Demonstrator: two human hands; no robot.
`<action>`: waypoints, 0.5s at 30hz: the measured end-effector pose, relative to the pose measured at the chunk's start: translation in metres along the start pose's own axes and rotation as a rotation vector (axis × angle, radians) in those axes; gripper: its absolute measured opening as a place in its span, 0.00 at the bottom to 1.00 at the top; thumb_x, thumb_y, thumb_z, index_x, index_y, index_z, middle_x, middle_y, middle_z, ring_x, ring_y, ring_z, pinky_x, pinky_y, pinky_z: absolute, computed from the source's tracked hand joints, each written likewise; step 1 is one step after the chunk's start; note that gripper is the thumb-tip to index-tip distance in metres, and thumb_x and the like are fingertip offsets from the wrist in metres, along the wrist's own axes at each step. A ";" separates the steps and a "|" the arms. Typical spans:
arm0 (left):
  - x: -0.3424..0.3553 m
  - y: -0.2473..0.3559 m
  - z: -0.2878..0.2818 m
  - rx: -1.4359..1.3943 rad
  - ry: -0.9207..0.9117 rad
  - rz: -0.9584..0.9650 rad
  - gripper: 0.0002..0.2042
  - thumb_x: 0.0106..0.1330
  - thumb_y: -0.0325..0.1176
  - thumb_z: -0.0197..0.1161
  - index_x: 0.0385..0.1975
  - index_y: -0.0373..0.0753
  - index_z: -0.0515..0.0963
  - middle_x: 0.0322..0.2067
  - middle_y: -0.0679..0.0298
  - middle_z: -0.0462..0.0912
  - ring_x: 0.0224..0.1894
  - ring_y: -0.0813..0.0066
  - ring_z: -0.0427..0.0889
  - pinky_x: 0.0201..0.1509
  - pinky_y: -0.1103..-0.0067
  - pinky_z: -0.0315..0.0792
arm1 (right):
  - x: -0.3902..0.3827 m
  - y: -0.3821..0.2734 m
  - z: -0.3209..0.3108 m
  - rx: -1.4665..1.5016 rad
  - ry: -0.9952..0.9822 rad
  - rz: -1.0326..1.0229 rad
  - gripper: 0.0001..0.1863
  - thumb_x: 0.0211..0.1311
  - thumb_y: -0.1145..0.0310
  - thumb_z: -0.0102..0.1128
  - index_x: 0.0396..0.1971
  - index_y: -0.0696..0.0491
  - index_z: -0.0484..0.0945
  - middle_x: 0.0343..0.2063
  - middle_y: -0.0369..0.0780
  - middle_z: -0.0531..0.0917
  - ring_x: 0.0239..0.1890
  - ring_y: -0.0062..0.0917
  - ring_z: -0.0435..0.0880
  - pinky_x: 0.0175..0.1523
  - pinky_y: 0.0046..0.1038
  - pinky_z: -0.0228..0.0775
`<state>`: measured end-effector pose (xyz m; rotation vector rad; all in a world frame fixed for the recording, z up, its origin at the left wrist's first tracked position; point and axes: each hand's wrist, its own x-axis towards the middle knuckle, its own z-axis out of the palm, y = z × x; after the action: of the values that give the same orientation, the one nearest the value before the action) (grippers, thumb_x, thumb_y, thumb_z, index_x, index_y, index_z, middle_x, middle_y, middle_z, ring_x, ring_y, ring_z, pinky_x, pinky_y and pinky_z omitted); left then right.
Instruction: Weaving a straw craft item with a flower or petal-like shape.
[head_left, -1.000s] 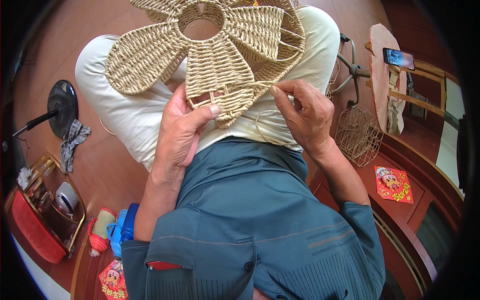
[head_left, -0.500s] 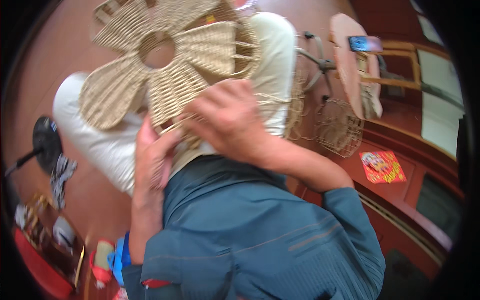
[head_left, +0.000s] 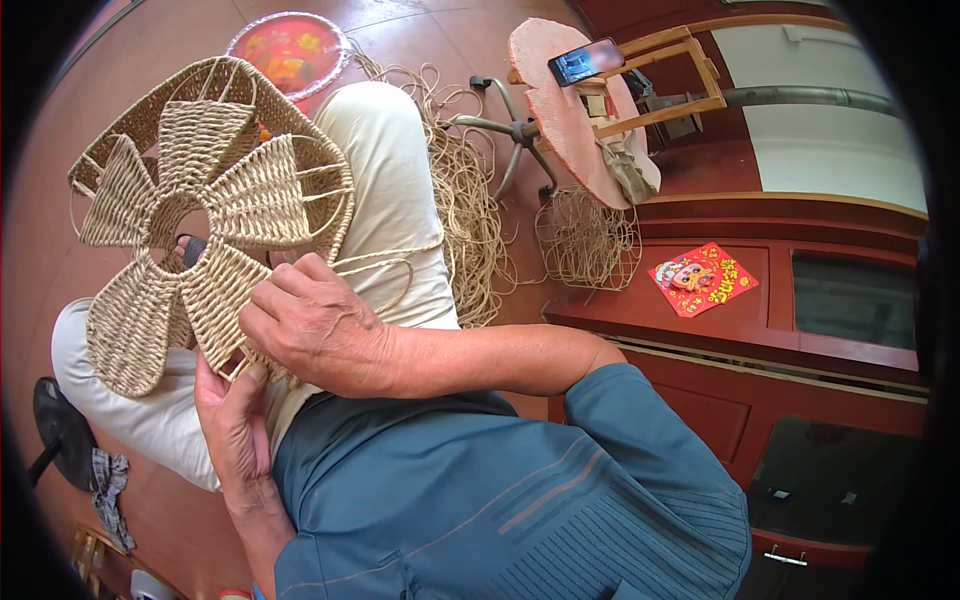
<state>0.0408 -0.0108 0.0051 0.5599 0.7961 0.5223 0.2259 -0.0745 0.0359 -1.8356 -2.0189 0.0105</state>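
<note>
A flower-shaped piece of woven tan cord [head_left: 240, 190] rests on my lap, with several petals around a round hole. Some petals are densely filled; others still show bare wire frame at their outer edges. My left hand [head_left: 237, 415] grips the nearest petal's outer end between thumb and fingers. Curled over the right side of that same petal is my right hand [head_left: 318, 325], closed, its fingertips partly hidden against the weave. A loose cord [head_left: 395, 257] runs from beside its knuckles across my right thigh.
A heap of tan cord [head_left: 465, 235] lies on the floor by my right leg. Beyond it stand a pink padded stool [head_left: 560, 115] with a phone [head_left: 585, 62] and a wire frame [head_left: 590, 240]. A red basin [head_left: 290, 55] is at the far side; a black round base [head_left: 62, 430] lies left.
The view has swung to the right, so the woven piece and both hands appear farther left and lower. Both hands stay at the same petal, the right one still closed over it.
</note>
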 end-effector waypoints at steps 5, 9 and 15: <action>-0.006 -0.006 0.004 0.094 0.047 0.147 0.33 0.71 0.23 0.69 0.76 0.32 0.65 0.61 0.59 0.80 0.60 0.72 0.81 0.69 0.74 0.73 | 0.001 -0.001 0.002 -0.014 -0.055 0.013 0.08 0.63 0.65 0.65 0.35 0.52 0.77 0.36 0.38 0.76 0.43 0.31 0.78 0.49 0.35 0.66; -0.026 -0.011 -0.002 0.893 0.451 0.638 0.22 0.75 0.25 0.68 0.67 0.31 0.75 0.44 0.67 0.76 0.43 0.76 0.73 0.50 0.78 0.72 | 0.009 -0.012 -0.002 0.244 0.037 0.067 0.08 0.68 0.65 0.67 0.37 0.52 0.78 0.37 0.38 0.78 0.44 0.33 0.79 0.50 0.36 0.67; -0.025 0.000 0.003 0.817 0.211 0.603 0.07 0.79 0.26 0.66 0.51 0.34 0.85 0.36 0.67 0.81 0.38 0.80 0.77 0.46 0.81 0.72 | 0.020 -0.018 -0.009 0.720 0.061 0.161 0.11 0.70 0.66 0.71 0.45 0.55 0.82 0.40 0.39 0.85 0.37 0.32 0.85 0.42 0.35 0.76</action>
<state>0.0283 -0.0270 0.0199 1.5480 1.0392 0.8128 0.2107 -0.0607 0.0553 -1.4847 -1.5272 0.6313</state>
